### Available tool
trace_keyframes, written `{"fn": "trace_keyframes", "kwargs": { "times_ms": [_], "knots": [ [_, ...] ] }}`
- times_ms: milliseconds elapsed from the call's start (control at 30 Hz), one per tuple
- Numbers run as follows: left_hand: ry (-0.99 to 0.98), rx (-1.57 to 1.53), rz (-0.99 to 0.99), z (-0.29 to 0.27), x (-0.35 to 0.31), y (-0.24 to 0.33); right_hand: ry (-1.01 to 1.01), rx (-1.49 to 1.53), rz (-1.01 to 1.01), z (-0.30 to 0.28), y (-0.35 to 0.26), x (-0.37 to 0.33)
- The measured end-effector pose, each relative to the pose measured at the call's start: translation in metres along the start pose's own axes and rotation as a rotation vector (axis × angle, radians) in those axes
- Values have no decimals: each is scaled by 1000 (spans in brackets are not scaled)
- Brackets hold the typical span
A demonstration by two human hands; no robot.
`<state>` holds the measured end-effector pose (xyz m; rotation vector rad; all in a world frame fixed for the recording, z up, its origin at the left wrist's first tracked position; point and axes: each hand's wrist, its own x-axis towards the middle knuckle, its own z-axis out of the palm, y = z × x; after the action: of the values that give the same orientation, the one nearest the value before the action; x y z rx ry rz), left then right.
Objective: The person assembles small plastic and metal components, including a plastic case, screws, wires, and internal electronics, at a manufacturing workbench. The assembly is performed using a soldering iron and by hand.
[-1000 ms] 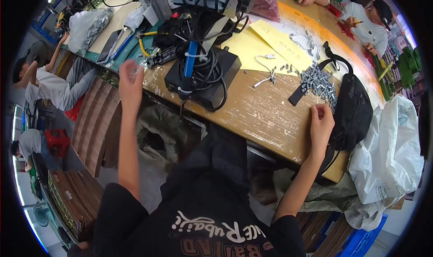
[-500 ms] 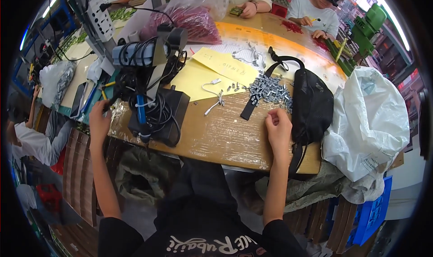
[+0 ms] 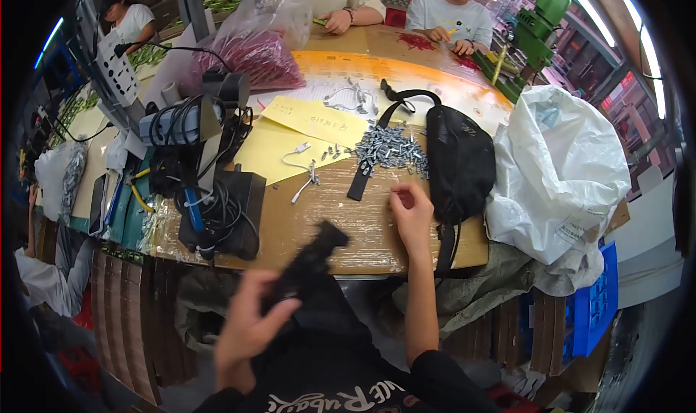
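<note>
My left hand (image 3: 254, 324) is closed around a black object (image 3: 310, 259), long with a wider end; motion blurs it, so its kind cannot be made out. It is held above my lap at the table's front edge. My right hand (image 3: 412, 209) hovers over or rests on the table (image 3: 362, 243), its fingers curled in a pinch; whatever lies between them is hidden. Just beyond it is a heap of small grey metal connectors (image 3: 391, 151), with a black strap end (image 3: 358, 183) beside it. Close on the right lies a black waist bag (image 3: 462, 163).
Left on the table stands a black device (image 3: 245, 214) tangled with cables. Yellow paper sheets (image 3: 275, 159) lie under a short white cable (image 3: 304, 185). An open white sack (image 3: 562, 188) stands at right, a bag of pink pieces (image 3: 254, 65) behind. Two co-workers sit across the table.
My left hand has come from beside the cabled device toward my lap, now carrying the black object. My right hand stays near the connectors, still curled. The whole view has shifted.
</note>
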<state>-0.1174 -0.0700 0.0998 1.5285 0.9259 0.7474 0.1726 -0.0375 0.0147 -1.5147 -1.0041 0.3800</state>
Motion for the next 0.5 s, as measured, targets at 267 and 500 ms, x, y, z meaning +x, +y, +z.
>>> {"fn": "trace_keyframes", "kwargs": {
  "times_ms": [267,500],
  "knots": [
    [-222,154,199,75,91,-21,-73,500,262,-2,-13,-18],
    [173,-528,-98,95,136,-54,-29,292,209,8,-2,-20]
  ]
}}
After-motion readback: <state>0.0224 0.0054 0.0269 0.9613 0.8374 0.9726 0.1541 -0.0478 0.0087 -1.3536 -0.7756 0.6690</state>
